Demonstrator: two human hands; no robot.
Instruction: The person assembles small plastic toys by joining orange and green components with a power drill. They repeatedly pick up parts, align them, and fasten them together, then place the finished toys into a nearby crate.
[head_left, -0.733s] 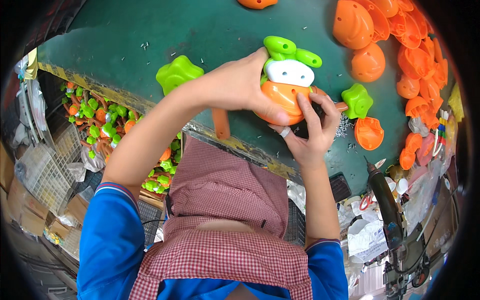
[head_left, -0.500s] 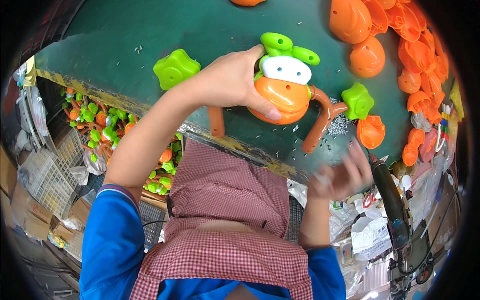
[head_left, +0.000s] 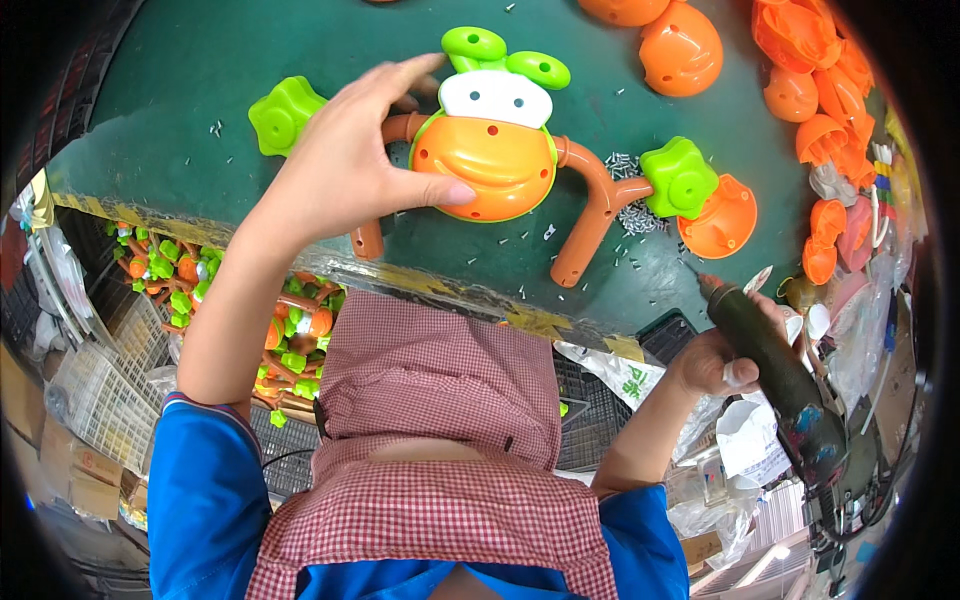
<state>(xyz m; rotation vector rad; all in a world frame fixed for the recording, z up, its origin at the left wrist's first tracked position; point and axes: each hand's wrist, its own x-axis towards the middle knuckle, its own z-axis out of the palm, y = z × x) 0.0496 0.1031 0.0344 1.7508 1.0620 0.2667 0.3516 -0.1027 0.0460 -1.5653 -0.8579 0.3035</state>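
A plastic toy with an orange face (head_left: 500,175), a white eye panel (head_left: 496,96) and green ears lies on the table. Brown branch-shaped arms (head_left: 588,215) extend from both sides, with a green star-shaped knob (head_left: 680,178) at the right end and another green knob (head_left: 285,115) at the left. My left hand (head_left: 350,155) grips the toy's left side, thumb on the orange face and fingers partly hidden behind the edge. My right hand (head_left: 722,358) is wrapped round a dark power screwdriver (head_left: 775,370), its tip near loose screws (head_left: 642,217).
An orange half-shell (head_left: 720,218) sits beside the right knob. Several more orange shells (head_left: 800,40) pile up at the far right. Below the green table's (head_left: 180,185) left edge stands a bin of similar toy parts (head_left: 185,275). Plastic bags and papers (head_left: 750,440) lie at the lower right.
My right hand, blurred and apart from the screwdriver before, has closed round it. The toy appears farther up and left in the picture, my left hand still on it.
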